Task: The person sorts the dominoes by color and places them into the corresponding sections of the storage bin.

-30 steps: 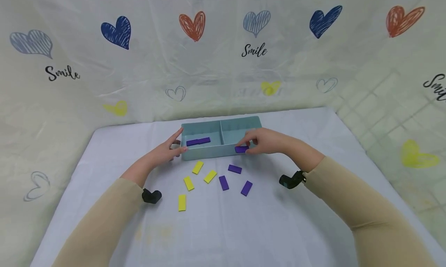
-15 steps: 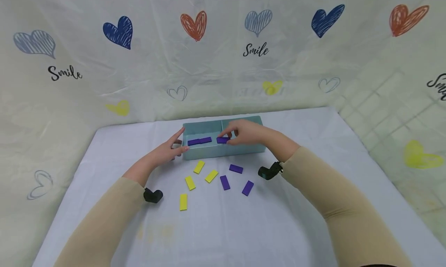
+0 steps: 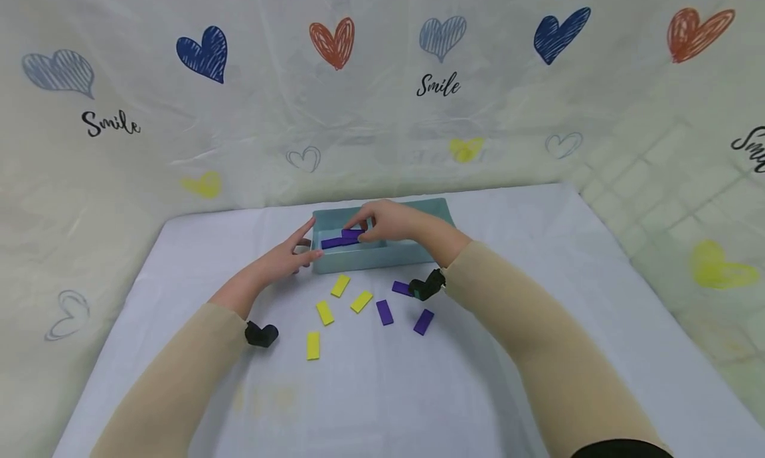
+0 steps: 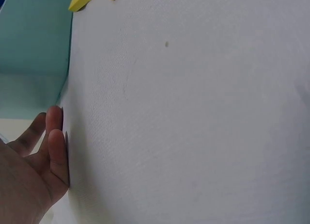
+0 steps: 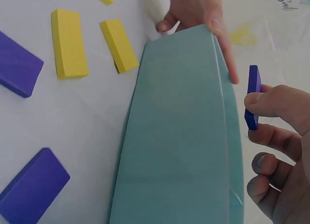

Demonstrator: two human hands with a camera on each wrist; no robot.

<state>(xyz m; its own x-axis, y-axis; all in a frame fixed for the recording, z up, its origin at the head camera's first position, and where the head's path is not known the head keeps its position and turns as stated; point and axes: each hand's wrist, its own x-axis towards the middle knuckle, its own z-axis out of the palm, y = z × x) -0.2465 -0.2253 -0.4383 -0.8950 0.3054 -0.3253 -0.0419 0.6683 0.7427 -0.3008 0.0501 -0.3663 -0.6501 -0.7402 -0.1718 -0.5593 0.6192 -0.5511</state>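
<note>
A teal box (image 3: 358, 262) with a divider stands on the table, its left compartment holding purple blocks (image 3: 332, 243) lying end to end. At the box's left end, my left hand (image 3: 279, 261) touches the corners with thumb and index finger extended; its other fingers bend loosely beside the wall in the left wrist view. Over the left compartment, my right hand (image 3: 390, 220) pinches a flat purple block (image 5: 252, 98) between thumb and fingers. In the head view this block is just above the lying ones; whether it touches them I cannot tell.
Several yellow blocks (image 3: 361, 302) lie on the white cloth in front of the box. Purple blocks (image 3: 384, 312) lie to their right, one partly hidden by the right wrist camera (image 3: 427, 285). A curtain printed with hearts (image 3: 382, 113) hangs behind the table.
My right hand has carried the purple block leftward, from the front of the right compartment across the divider to above the left one. My left hand has stayed at the box's end.
</note>
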